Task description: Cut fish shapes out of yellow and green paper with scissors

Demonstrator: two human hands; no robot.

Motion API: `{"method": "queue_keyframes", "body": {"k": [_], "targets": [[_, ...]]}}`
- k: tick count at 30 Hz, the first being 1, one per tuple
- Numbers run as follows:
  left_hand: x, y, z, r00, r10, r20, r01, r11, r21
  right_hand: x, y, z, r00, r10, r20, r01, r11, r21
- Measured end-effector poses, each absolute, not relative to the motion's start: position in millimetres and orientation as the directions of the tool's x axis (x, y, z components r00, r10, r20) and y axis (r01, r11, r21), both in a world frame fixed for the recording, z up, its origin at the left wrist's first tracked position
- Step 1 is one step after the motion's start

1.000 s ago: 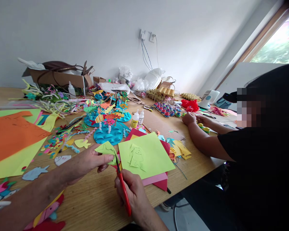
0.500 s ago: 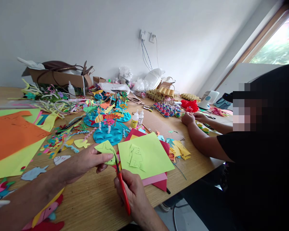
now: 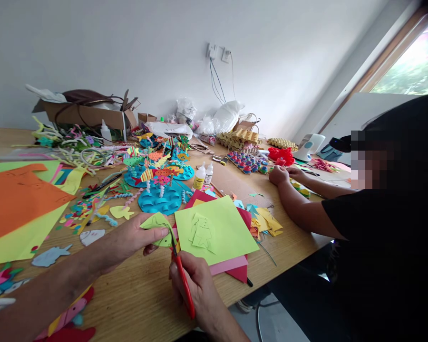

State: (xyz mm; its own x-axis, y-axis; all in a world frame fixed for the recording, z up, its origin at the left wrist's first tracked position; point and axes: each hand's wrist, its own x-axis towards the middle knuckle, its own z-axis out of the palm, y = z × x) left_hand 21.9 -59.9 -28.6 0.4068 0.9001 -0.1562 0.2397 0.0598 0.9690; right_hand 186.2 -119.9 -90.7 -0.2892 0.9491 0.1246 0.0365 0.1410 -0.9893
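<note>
Between the thumb and fingers of my left hand (image 3: 140, 237) is a piece of light green paper (image 3: 157, 222) with a fish outline drawn on it. My right hand (image 3: 196, 280) grips a pair of red-handled scissors (image 3: 186, 289), whose dark blades meet the paper's right edge. Just to the right lies a stack of coloured sheets; its top light green sheet (image 3: 231, 232) carries a smaller cut piece with a fish drawing (image 3: 202, 232). A yellow paper fish (image 3: 121, 212) and a pale blue fish (image 3: 51, 256) rest on the table left of my hands.
Blue egg-carton bases (image 3: 157, 202) with paper fish on twisted stems stand ahead, beside two glue bottles (image 3: 199, 176). Orange paper (image 3: 21, 204) covers the left side. Yellow paper scraps (image 3: 266, 221) lie right of the stack. A co-worker's arms (image 3: 292, 199) reach over the table at right.
The green paper in my left hand has tilted slightly, and its top edge now looks rounder. The scissors have shifted a little at its right edge. The co-worker's head has moved slightly right.
</note>
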Motion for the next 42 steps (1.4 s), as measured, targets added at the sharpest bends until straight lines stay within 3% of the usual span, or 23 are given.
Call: {"method": "queue_keyframes", "body": {"k": [12, 29, 42], "targets": [[27, -64, -36, 0.42, 0.9, -0.118, 0.079, 0.093, 0.993, 187, -122, -99, -0.261, 0.965, 0.038, 0.043, 0.051, -0.998], [31, -67, -32, 0.392, 0.908, -0.148, 0.179, 0.082, 0.98, 187, -123, -97, -0.258, 0.963, 0.075, 0.025, 0.085, -0.996], [33, -69, -37, 0.413, 0.904, -0.112, 0.134, 0.062, 0.989, 186, -124, -104, -0.232, 0.971, 0.057, 0.027, 0.065, -0.998]]}}
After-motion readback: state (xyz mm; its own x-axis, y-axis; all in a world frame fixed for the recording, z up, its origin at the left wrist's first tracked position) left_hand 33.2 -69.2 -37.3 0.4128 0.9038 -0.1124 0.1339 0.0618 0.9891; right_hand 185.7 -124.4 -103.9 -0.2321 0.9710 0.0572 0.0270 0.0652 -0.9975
